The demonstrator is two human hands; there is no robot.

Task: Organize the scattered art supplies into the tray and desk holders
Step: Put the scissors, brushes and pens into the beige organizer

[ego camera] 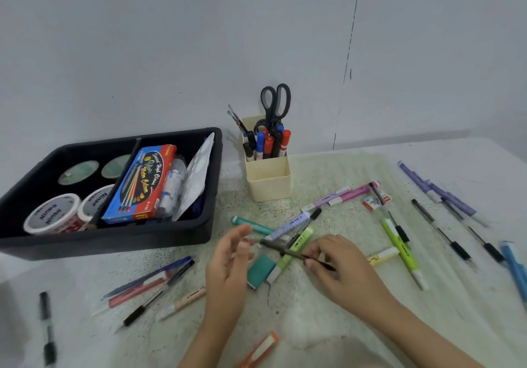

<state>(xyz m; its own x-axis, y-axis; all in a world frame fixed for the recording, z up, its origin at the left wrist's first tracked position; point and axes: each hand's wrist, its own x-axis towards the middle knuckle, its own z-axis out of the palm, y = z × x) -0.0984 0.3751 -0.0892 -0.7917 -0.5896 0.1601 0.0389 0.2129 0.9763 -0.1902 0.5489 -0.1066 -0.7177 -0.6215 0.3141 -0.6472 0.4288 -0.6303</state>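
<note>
The tray at left and the holder at centre are partly filled, but many pens lie across the table. The right hand pinches a dark pen at lower centre; the left hand is relaxed and holds nothing.

In front of the cream holder, the right hand pinches a thin dark pen. The left hand, fingers relaxed, is near the pen's far end. The black tray stands left of the holder, and purple pens lie to its right.
</note>
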